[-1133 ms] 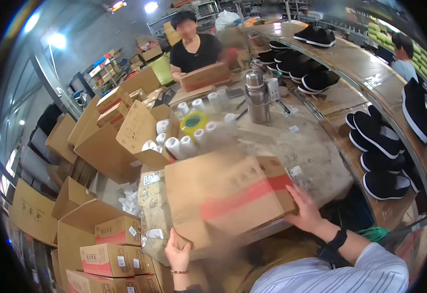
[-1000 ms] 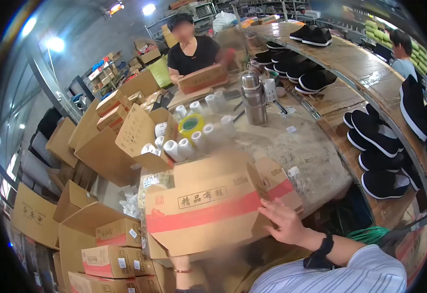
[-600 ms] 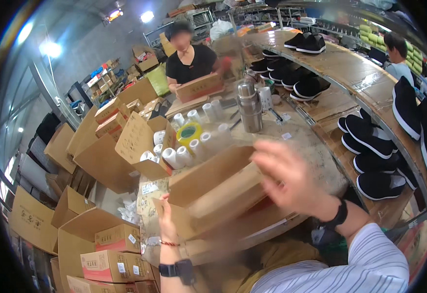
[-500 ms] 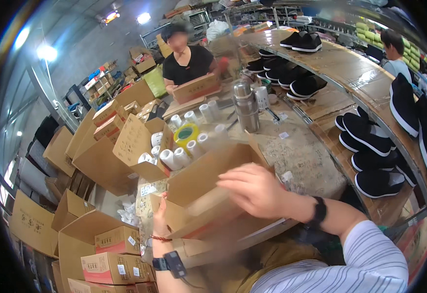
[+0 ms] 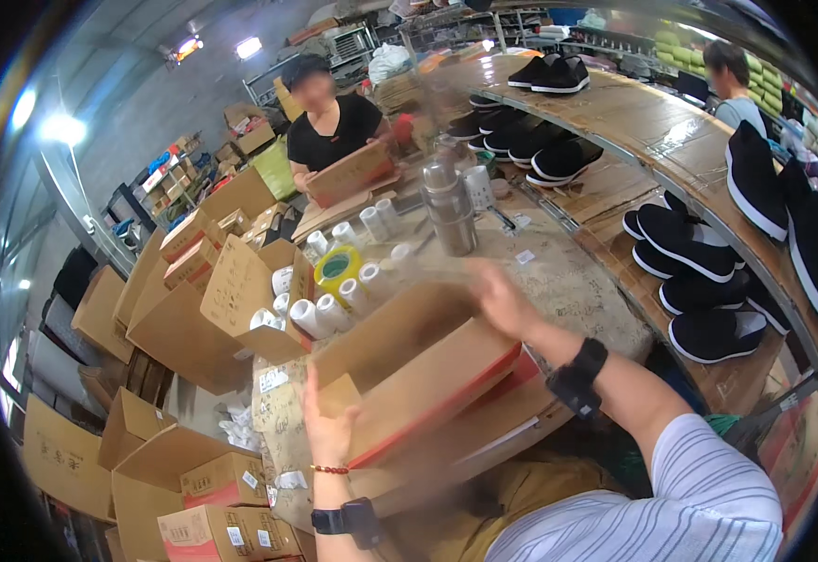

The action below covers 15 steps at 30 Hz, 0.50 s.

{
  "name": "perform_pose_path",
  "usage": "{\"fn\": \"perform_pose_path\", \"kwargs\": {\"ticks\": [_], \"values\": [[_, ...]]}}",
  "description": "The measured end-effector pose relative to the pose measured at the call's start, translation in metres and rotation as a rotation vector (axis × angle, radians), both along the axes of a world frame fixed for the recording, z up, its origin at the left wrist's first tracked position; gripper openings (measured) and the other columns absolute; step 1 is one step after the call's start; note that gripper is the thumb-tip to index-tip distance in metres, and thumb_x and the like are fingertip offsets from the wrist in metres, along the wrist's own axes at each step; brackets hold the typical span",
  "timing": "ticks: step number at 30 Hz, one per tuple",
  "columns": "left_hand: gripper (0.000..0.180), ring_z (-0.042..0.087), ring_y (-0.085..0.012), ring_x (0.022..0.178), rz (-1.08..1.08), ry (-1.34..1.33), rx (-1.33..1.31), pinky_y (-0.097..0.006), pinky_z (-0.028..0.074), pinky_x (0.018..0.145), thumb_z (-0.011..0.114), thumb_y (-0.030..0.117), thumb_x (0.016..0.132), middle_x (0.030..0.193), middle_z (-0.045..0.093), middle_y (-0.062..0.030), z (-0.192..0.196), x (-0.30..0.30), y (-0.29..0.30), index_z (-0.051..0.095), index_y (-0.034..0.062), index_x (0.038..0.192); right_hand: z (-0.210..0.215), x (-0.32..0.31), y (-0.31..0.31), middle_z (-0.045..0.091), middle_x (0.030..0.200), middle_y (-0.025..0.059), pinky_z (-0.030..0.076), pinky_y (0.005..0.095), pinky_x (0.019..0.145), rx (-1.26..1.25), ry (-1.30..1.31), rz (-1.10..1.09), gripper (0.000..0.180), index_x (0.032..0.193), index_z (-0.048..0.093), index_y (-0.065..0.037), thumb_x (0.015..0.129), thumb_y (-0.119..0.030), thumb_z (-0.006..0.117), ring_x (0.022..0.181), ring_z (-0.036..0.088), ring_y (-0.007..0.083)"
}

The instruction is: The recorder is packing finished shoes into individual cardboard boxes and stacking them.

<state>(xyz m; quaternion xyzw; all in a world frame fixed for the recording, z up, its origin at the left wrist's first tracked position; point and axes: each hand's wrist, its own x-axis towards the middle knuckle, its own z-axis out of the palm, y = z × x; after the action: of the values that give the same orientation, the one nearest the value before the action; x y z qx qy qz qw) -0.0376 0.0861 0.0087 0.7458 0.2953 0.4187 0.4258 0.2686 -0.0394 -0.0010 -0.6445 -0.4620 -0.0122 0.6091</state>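
Tabletop (image 5: 582,300) bears a carton (image 5: 432,403) seemingly held between hands (image 5: 330,429) (image 5: 504,302).

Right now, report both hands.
Left hand: open, finger and thumb spread, at the left end of the box.
Right hand: at the box's right end, blurred; grip cannot be told.

The shirt (image 5: 573,536) is pale, with thin dark stripes. Its one sleeve in sight (image 5: 708,468) is short and loose. Lower down there is brownish-yellow cloth (image 5: 526,498). Below the left hand (image 5: 331,429) is a string of small red beads (image 5: 329,469), then a black strap (image 5: 332,521) with a little dark box (image 5: 364,525). Below the right hand (image 5: 502,302) is another black strap (image 5: 590,356), with its own dark box (image 5: 573,390).
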Motion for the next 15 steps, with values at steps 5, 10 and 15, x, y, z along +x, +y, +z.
{"fn": "perform_pose_path", "kwargs": {"ticks": [5, 10, 15], "values": [[0.039, 0.045, -0.0255, 0.119, 0.007, 0.19, 0.158, -0.034, 0.038, 0.099, 0.074, 0.007, 0.068, 0.13, 0.045, -0.0103, -0.004, -0.019, 0.006, 0.065, 0.0097, 0.107, 0.037, -0.004, -0.014, 0.04, 0.133, 0.0212, 0.039, 0.0394, 0.099, -0.541, -0.175, 0.48, 0.074, 0.136, 0.038, -0.01, 0.074, -0.028, 0.072, 0.121, 0.043, 0.0376], [0.069, 0.045, -0.0346, 0.106, 0.164, 0.703, 0.488, -0.044, 0.037, 0.096, 0.08, 0.012, 0.059, 0.114, 0.048, -0.0159, 0.033, 0.01, -0.032, 0.052, 0.011, 0.122, 0.015, -0.013, -0.014, 0.046, 0.111, 0.0179, 0.046, 0.0447, 0.085, -0.54, -0.33, 0.104, 0.071, 0.121, 0.047, -0.01, 0.062, -0.03, 0.082, 0.1, 0.053, 0.037], [0.062, 0.045, -0.0344, 0.115, 0.288, 0.398, 0.821, -0.042, 0.035, 0.098, 0.073, 0.006, 0.069, 0.124, 0.046, -0.0176, 0.054, -0.005, -0.037, 0.049, 0.002, 0.125, 0.035, -0.024, -0.028, 0.045, 0.115, 0.0183, 0.046, 0.0426, 0.084, -0.304, -0.247, 0.108, 0.056, 0.116, 0.051, -0.008, 0.073, -0.035, 0.074, 0.099, 0.053, 0.0377]]}}
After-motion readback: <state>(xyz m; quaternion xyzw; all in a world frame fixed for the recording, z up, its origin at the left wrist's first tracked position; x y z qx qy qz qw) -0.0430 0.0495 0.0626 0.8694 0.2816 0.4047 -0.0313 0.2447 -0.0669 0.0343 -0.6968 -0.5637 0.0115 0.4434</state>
